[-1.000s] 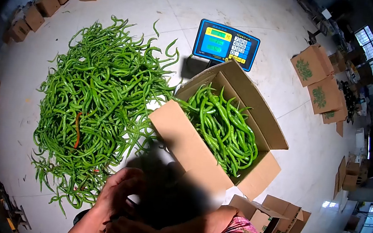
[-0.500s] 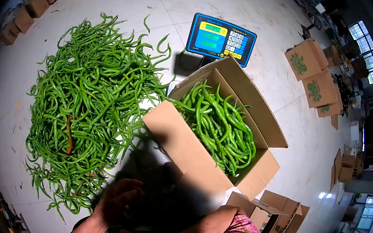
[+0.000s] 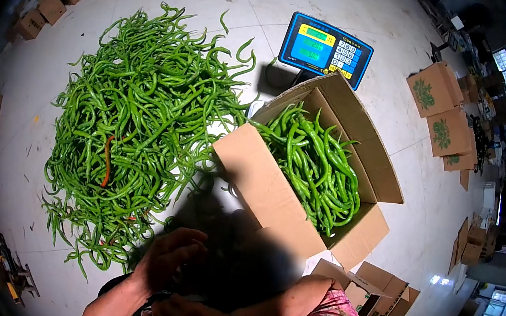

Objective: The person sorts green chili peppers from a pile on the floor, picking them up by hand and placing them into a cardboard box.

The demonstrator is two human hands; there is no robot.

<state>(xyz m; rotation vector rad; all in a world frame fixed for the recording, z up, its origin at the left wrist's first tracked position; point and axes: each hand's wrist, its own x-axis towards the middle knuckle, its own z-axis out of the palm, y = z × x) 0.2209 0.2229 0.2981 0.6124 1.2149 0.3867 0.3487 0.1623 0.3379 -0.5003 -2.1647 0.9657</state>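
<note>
My left hand point(image 3: 172, 258) is raised at the bottom of the view, below the green chili peppers point(image 3: 140, 100) heaped on the floor. Its fingers are loosely bent and apart, and I see nothing in them. My right hand point(image 3: 186, 315) lies lower, across the front of my body; deep shadow hides its fingers. An open cardboard box point(image 3: 265, 188), partly filled with green peppers point(image 3: 315, 165), stands beyond my hands to the right, tilted in view. One red pepper point(image 3: 106, 161) lies on the heap. Neither hand touches the peppers or the box.
A scale display point(image 3: 326, 50) with a keypad stands behind the box. More cartons stand at the upper left, at the right point(image 3: 435, 89) and at the lower right point(image 3: 384, 300). A dark blurred shape covers part of the view near the box's front flap.
The view has swung, shifting the heap, box and display within the frame. My left hand stays raised with its fingers a little more spread; my right hand stays low. The peppers look undisturbed.
</note>
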